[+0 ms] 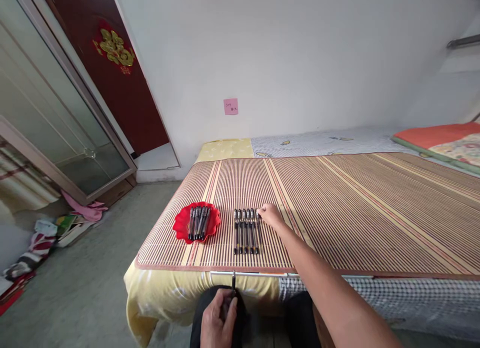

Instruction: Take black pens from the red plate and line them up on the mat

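Note:
My left hand (218, 320) is low by my lap, fingers closed round a dark pen (233, 282) that sticks up toward the bed's edge. My right hand (270, 215) reaches out over the striped bamboo mat (337, 208), its fingertips touching the top end of the rightmost pen in a row of several dark pens (246, 231) laid side by side. Whether it grips that pen or only touches it is unclear. Left of the row, a red scalloped plate (179, 223) holds several more dark pens (198, 222).
The mat covers a bed with a yellow sheet (157, 293) hanging at the front corner. An orange pillow (438, 138) lies at far right. A pink note (230, 106) is on the wall. Clothes and clutter (45, 238) sit on the floor at left, below a glass door.

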A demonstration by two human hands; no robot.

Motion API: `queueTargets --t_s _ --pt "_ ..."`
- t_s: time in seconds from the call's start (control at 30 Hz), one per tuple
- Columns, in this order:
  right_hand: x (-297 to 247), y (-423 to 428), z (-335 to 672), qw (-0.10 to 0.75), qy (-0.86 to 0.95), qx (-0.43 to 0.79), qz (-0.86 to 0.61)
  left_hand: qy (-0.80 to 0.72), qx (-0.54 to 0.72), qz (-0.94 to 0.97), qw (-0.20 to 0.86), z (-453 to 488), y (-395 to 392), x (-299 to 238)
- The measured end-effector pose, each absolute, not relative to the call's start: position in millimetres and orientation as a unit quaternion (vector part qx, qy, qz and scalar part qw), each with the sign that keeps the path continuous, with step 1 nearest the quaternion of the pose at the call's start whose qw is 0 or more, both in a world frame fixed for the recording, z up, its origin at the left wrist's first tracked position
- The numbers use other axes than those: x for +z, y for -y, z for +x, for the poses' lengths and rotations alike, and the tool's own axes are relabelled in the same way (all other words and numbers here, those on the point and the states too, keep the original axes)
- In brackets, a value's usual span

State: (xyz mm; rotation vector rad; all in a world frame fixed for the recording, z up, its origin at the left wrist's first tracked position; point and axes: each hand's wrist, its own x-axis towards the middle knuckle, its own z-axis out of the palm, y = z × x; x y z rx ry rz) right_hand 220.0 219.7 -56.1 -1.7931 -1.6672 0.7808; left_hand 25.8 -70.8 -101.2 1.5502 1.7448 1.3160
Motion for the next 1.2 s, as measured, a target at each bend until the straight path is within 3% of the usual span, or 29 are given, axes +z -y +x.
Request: queueTargets --t_s 0.3,0.63,0.93,1.2 --pt "-73 -156 246 0.333 0.626 0.36 -0.607 -0.624 0.433 0.603 0.245 17 69 -100" --pt "-62 -109 235 0.365 0.657 0.318 -0.578 -0.628 0.454 0.584 0.241 22 68 -94" --pt "-53 -22 196 0.367 0.613 0.588 -0.379 -0.637 0.437 0.593 0.227 26 69 -86" --pt "-61 -7 168 0.382 0.566 0.623 -0.382 -0.637 0.439 0.593 0.224 24 68 -93"
